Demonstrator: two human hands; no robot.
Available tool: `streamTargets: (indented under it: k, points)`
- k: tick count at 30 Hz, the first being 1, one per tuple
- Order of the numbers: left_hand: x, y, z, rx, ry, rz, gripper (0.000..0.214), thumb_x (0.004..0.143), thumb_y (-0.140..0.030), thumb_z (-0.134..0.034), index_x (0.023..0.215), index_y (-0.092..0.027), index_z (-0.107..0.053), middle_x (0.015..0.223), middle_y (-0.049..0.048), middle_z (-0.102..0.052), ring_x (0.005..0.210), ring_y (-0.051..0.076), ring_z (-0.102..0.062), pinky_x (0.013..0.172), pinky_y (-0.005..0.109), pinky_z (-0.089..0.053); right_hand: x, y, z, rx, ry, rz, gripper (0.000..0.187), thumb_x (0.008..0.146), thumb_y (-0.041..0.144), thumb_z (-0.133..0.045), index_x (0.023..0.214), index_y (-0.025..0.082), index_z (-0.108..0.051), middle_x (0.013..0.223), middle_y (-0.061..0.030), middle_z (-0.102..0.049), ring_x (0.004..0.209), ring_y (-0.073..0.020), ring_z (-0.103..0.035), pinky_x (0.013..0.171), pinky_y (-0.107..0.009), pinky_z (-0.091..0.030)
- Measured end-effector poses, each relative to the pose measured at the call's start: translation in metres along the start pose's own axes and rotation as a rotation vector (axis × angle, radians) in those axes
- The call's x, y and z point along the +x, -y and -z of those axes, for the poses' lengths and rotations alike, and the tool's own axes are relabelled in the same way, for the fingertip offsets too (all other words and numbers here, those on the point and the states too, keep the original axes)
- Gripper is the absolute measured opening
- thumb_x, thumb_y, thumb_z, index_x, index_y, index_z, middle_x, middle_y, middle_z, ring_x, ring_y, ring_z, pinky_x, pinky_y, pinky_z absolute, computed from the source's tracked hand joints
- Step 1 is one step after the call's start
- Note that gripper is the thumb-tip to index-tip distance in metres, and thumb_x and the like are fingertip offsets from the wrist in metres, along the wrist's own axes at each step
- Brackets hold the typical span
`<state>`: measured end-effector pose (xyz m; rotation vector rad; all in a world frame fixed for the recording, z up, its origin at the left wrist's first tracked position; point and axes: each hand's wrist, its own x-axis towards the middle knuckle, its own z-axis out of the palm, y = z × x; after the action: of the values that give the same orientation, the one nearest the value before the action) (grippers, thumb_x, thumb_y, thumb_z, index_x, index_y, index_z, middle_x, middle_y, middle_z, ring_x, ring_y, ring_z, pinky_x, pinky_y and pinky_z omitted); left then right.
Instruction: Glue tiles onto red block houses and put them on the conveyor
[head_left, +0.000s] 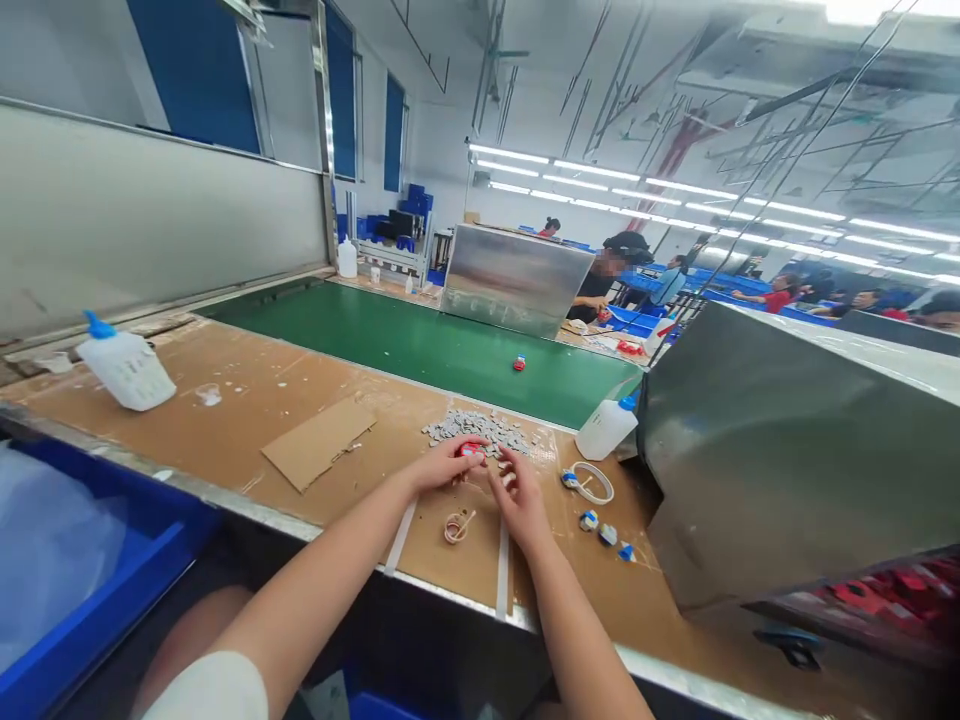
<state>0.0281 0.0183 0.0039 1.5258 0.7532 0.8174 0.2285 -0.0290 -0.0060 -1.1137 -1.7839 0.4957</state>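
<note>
while your left hand (441, 466) pinches the small red part (471, 450) at the near edge of the grey pieces (480, 427) on the counter (240, 395), your right hand (519, 500) sits curled just beside it, contents not discernible.

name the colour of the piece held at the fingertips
The piece is red, head view.

The brown workbench (247, 400) carries a white bottle (126, 368) near its left end and a flat cardboard scrap (319, 442). A heap of small grey pieces (480, 428) lies beside the green belt (420, 340). To the right are a second bottle (606, 428), a tape ring (592, 483) and a few blue-grey bits (606, 533).
</note>
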Motion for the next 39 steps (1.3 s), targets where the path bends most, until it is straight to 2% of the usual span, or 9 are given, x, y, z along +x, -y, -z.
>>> streamTargets:
  k: [2, 5, 9, 14, 18, 22, 25, 31, 39]
  points:
    - [-0.003, 0.009, 0.0, -0.019, -0.111, -0.032, 0.061, 0.085, -0.043, -0.074, 0.138, -0.021, -0.055, 0.107, 0.0056, -0.07, 0.062, 0.008, -0.053, 0.058, 0.023, -0.041, -0.009, -0.003, 0.002, -0.006, 0.023, -0.038, 0.031, 0.102, 0.05, -0.052, 0.098, 0.021, -0.063, 0.088, -0.0048, -0.063, 0.078, -0.019, -0.057, 0.069, -0.031, -0.046]
    - [-0.003, 0.018, -0.002, -0.012, -0.215, -0.115, 0.055, 0.077, -0.028, -0.08, 0.127, -0.02, -0.058, 0.121, 0.0087, -0.069, 0.089, 0.015, -0.063, 0.081, 0.029, -0.05, -0.017, -0.003, 0.006, -0.093, 0.269, 0.007, 0.046, 0.102, 0.054, -0.048, 0.07, 0.021, -0.048, 0.066, 0.0002, -0.052, 0.065, -0.0159, -0.048, 0.063, -0.029, -0.034]
    - [-0.002, 0.023, -0.002, 0.016, -0.256, -0.119, 0.045, 0.075, -0.032, -0.084, 0.113, -0.017, -0.065, 0.11, 0.0072, -0.071, 0.099, 0.02, -0.064, 0.095, 0.035, -0.049, -0.018, 0.007, 0.005, -0.159, 0.445, 0.054, 0.049, 0.102, 0.053, -0.047, 0.066, 0.021, -0.043, 0.063, 0.0007, -0.05, 0.062, -0.0144, -0.043, 0.063, -0.029, -0.028]
    - [0.002, 0.024, 0.001, -0.173, -0.293, -0.09, 0.066, 0.067, -0.045, -0.094, 0.117, -0.016, -0.062, 0.105, 0.0083, -0.072, 0.096, 0.02, -0.067, 0.093, 0.034, -0.05, -0.016, 0.016, -0.004, -0.139, 0.55, 0.091, 0.047, 0.104, 0.05, -0.045, 0.067, 0.021, -0.044, 0.065, -0.0002, -0.052, 0.062, -0.0143, -0.043, 0.064, -0.029, -0.027]
    - [0.002, 0.021, 0.002, -0.189, -0.313, -0.06, 0.069, 0.065, -0.063, -0.091, 0.106, -0.016, -0.063, 0.093, 0.0051, -0.069, 0.074, 0.013, -0.061, 0.067, 0.025, -0.047, -0.018, 0.016, -0.009, -0.039, 0.533, 0.103, 0.05, 0.105, 0.05, -0.042, 0.064, 0.021, -0.038, 0.062, 0.0011, -0.047, 0.06, -0.014, -0.04, 0.062, -0.029, -0.028]
    - [-0.003, 0.014, 0.0, -0.173, -0.271, -0.009, 0.068, 0.087, -0.081, -0.057, 0.114, -0.018, -0.063, 0.076, -0.0018, -0.055, 0.052, 0.008, -0.039, 0.047, 0.022, -0.028, -0.018, 0.014, -0.009, 0.043, 0.487, 0.106, 0.053, 0.103, 0.055, -0.044, 0.063, 0.022, -0.035, 0.059, 0.0029, -0.04, 0.057, -0.0132, -0.037, 0.06, -0.029, -0.028]
    - [-0.006, 0.011, -0.004, -0.092, -0.31, 0.031, 0.062, 0.094, -0.079, -0.045, 0.108, -0.021, -0.06, 0.072, -0.003, -0.048, 0.053, 0.009, -0.033, 0.048, 0.023, -0.025, -0.017, 0.014, -0.009, 0.075, 0.453, 0.092, 0.054, 0.102, 0.057, -0.044, 0.062, 0.022, -0.034, 0.058, 0.0032, -0.037, 0.057, -0.0129, -0.035, 0.06, -0.029, -0.028]
    - [-0.006, 0.009, -0.007, 0.124, -0.272, -0.049, 0.059, 0.098, -0.074, -0.038, 0.088, -0.019, -0.057, 0.077, 0.0018, -0.056, 0.071, 0.016, -0.05, 0.072, 0.03, -0.044, -0.015, 0.016, -0.004, 0.083, 0.377, 0.062, 0.059, 0.1, 0.062, -0.045, 0.058, 0.022, -0.032, 0.056, 0.0032, -0.033, 0.055, -0.0121, -0.03, 0.057, -0.029, -0.025]
    - [-0.004, 0.015, -0.005, 0.164, -0.258, -0.044, 0.054, 0.101, -0.067, -0.034, 0.088, -0.019, -0.056, 0.076, 0.0001, -0.056, 0.071, 0.016, -0.051, 0.074, 0.03, -0.043, -0.018, 0.018, -0.005, 0.117, 0.46, 0.087, 0.062, 0.101, 0.057, -0.047, 0.056, 0.021, -0.025, 0.055, 0.0036, -0.026, 0.052, -0.0107, -0.027, 0.056, -0.03, -0.023]
